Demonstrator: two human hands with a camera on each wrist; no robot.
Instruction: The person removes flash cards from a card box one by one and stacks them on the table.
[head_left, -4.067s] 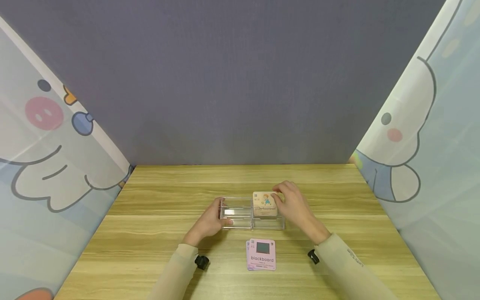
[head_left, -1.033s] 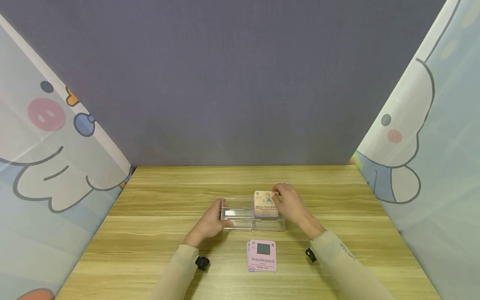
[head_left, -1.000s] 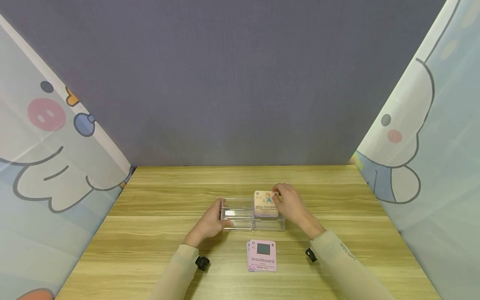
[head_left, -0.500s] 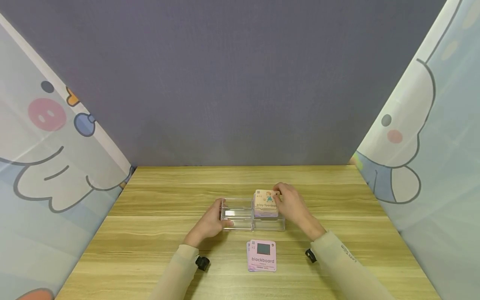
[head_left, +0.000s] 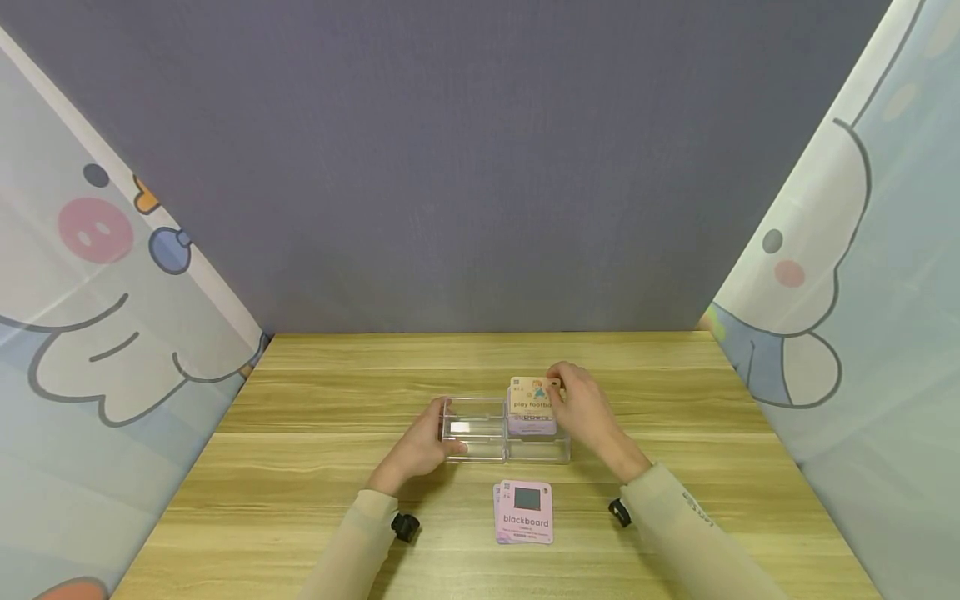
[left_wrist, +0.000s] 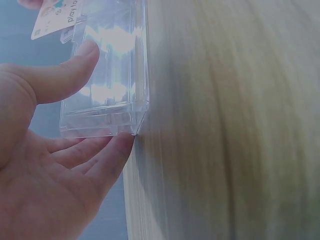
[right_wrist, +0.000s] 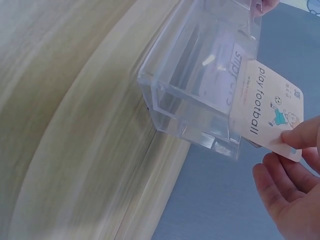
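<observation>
A clear plastic card holder (head_left: 474, 428) with several compartments stands on the table. My left hand (head_left: 417, 446) grips its left end; in the left wrist view the thumb lies over the front and the fingers (left_wrist: 112, 157) touch the end wall. With thumb and fingers, my right hand (head_left: 588, 408) pinches the corner of a cream "play football" flash card (head_left: 528, 396). That card sticks up out of the rear right compartment, its lower edge still inside. Behind the clear wall another lilac card (right_wrist: 220, 80) sits, its word partly covered.
Nearer to me on the wooden table (head_left: 300, 500) lies a small pile of flash cards, with a pink "blackboard" card (head_left: 525, 517) on top. A dark grey panel (head_left: 480, 167) rises at the table's far edge, and cartoon-printed curtains (head_left: 892, 350) hang at both sides.
My right hand has raised the "play football" card a little up in the compartment, so more of the lilac card behind it shows. The left hand and the pile have stayed put.
</observation>
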